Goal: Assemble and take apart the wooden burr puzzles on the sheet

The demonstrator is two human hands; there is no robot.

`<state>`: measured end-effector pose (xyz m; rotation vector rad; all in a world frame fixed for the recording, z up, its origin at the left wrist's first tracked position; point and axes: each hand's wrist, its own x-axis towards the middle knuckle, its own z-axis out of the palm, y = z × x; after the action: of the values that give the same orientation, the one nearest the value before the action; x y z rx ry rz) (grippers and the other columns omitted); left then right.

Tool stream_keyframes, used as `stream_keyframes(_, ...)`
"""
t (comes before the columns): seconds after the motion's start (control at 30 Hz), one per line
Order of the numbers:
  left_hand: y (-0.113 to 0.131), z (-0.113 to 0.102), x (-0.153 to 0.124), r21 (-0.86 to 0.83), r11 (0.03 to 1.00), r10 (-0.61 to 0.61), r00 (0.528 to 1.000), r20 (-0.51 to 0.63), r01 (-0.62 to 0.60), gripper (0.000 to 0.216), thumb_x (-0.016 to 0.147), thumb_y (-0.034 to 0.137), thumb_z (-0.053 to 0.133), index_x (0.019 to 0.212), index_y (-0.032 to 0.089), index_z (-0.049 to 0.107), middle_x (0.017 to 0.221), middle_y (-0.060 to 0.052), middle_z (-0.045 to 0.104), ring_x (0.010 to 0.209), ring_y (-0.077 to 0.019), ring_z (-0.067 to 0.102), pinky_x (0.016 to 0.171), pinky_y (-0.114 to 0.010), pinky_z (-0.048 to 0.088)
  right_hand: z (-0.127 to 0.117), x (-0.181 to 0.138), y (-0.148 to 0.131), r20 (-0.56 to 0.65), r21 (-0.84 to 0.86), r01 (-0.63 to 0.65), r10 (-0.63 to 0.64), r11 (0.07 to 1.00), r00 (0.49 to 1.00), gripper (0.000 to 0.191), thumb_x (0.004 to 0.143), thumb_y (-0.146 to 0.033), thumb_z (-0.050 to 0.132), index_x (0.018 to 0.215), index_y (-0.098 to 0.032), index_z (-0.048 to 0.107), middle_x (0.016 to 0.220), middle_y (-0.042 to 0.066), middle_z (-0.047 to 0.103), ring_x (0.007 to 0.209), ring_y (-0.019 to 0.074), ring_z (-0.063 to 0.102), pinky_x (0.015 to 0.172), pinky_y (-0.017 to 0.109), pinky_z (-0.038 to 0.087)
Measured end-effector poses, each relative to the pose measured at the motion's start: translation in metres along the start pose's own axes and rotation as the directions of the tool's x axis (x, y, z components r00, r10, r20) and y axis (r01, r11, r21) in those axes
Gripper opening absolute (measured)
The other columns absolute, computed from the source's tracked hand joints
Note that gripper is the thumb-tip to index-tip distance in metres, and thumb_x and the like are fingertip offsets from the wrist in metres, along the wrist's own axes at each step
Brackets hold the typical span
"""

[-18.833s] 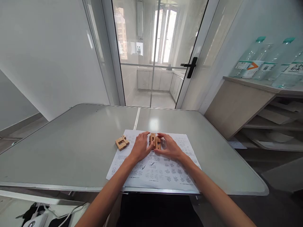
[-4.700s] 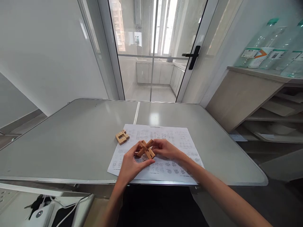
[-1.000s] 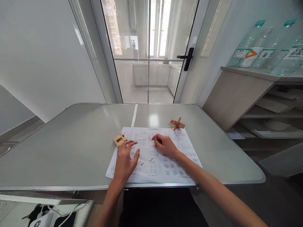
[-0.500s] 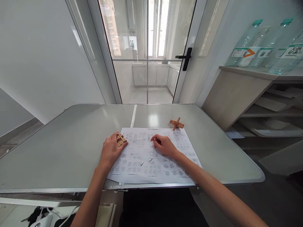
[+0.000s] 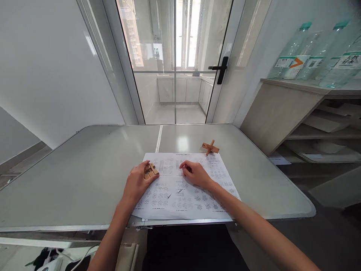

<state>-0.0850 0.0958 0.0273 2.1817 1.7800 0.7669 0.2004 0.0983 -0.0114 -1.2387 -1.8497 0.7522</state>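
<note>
My left hand [image 5: 137, 182] is closed round a small cluster of wooden puzzle blocks [image 5: 150, 170] on the left part of a printed instruction sheet [image 5: 186, 195]. My right hand [image 5: 196, 174] rests on the middle of the sheet with fingers curled loosely and a fingertip on the print; nothing shows in it. An assembled wooden cross piece [image 5: 210, 147] stands on the grey table [image 5: 84, 177] just beyond the sheet's far right corner, away from both hands.
A glass door with a black handle [image 5: 221, 70] stands behind the table. A wooden shelf unit [image 5: 284, 113] at the right carries several plastic water bottles [image 5: 293, 62]. Cables and a white device lie on the floor at the lower left.
My left hand has closed on the wooden blocks and drawn them a little right, onto the sheet. My right hand and the cross piece have stayed put.
</note>
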Motion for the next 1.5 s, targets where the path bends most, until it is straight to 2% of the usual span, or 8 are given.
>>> stream_keyframes(0.27,0.052,0.037,-0.027,-0.100,0.975,0.204,0.978,0.054,-0.198,0.067,0.082,0.035,0.085,0.142,0.024,0.057,0.126,-0.008,0.074,0.116,-0.0314,0.066,0.102,-0.047,0.054,0.001,0.001,0.003,-0.010,-0.024,0.008,-0.008,1.000,1.000,0.020,0.091,-0.015,0.052,0.098,-0.023,0.069,0.069,-0.005,0.068,0.061,0.0148,0.057,0.065,0.027,0.043)
stream_keyframes(0.47,0.063,0.049,-0.036,-0.165,0.956,0.252,0.966,0.049,-0.241,0.070,0.086,0.030,0.082,0.148,0.028,0.048,0.135,-0.009,0.067,0.126,-0.0307,0.062,0.108,-0.048,0.052,0.002,0.001,0.002,0.016,-0.016,0.040,-0.040,0.999,0.999,0.015,0.096,-0.022,0.056,0.102,-0.022,0.070,0.077,-0.003,0.072,0.064,0.0136,0.060,0.066,0.027,0.044)
stream_keyframes(0.67,0.047,0.042,-0.046,-0.120,0.978,0.170,0.985,-0.014,-0.170,0.077,0.082,0.051,0.083,0.146,0.025,0.050,0.144,-0.013,0.055,0.136,-0.0356,0.052,0.116,-0.054,0.045,-0.005,0.000,-0.007,0.104,0.000,0.087,-0.086,0.996,0.991,0.022,0.098,-0.038,0.066,0.112,-0.023,0.069,0.084,-0.002,0.068,0.065,0.0129,0.057,0.068,0.028,0.047)
stream_keyframes(0.77,0.042,0.039,-0.054,-0.116,0.985,0.124,0.992,-0.038,-0.128,0.071,0.082,0.058,0.080,0.140,0.024,0.057,0.138,-0.013,0.058,0.131,-0.0369,0.054,0.113,-0.055,0.047,-0.010,-0.001,-0.008,0.176,-0.006,0.130,-0.127,0.992,0.976,0.042,0.087,-0.047,0.080,0.120,-0.024,0.069,0.099,0.002,0.066,0.068,0.0127,0.056,0.071,0.030,0.051)
stream_keyframes(0.93,0.041,0.037,-0.060,-0.127,0.989,0.073,0.995,-0.072,-0.082,0.050,0.085,0.053,0.077,0.124,0.023,0.068,0.135,-0.011,0.061,0.132,-0.0361,0.052,0.113,-0.052,0.047,-0.016,-0.003,-0.007,0.228,-0.046,0.167,-0.153,0.985,0.962,0.076,0.068,-0.054,0.094,0.133,-0.027,0.065,0.126,0.009,0.059,0.079,0.0163,0.060,0.076,0.036,0.055)
stream_keyframes(1.17,0.037,0.037,-0.057,-0.181,0.983,-0.029,0.996,-0.082,0.014,0.029,0.096,0.047,0.064,0.106,0.022,0.076,0.131,-0.010,0.067,0.130,-0.0339,0.054,0.113,-0.052,0.046,-0.020,-0.002,-0.010,0.209,0.043,0.080,-0.088,0.996,0.974,0.063,0.070,-0.052,0.093,0.121,-0.024,0.069,0.127,0.009,0.062,0.085,0.0175,0.063,0.076,0.035,0.055)
stream_keyframes(1.33,0.035,0.038,-0.054,-0.234,0.971,-0.071,0.993,-0.097,0.047,0.031,0.098,0.049,0.060,0.101,0.023,0.077,0.127,-0.009,0.071,0.128,-0.0333,0.055,0.112,-0.051,0.046,-0.018,0.003,-0.008,0.204,0.243,-0.107,0.057,0.964,0.977,0.067,0.069,-0.048,0.093,0.122,-0.021,0.063,0.095,0.002,0.070,0.071,0.0145,0.063,0.063,0.029,0.052)
stream_keyframes(1.5,0.039,0.037,-0.053,-0.258,0.964,-0.087,0.991,-0.100,0.058,0.044,0.102,0.054,0.048,0.092,0.023,0.077,0.121,-0.010,0.074,0.125,-0.0327,0.057,0.111,-0.051,0.044,-0.012,0.003,-0.007,0.226,0.415,-0.130,0.036,0.900,0.974,0.062,0.069,-0.040,0.093,0.119,-0.023,0.060,0.114,0.005,0.070,0.081,0.0143,0.066,0.064,0.026,0.052)
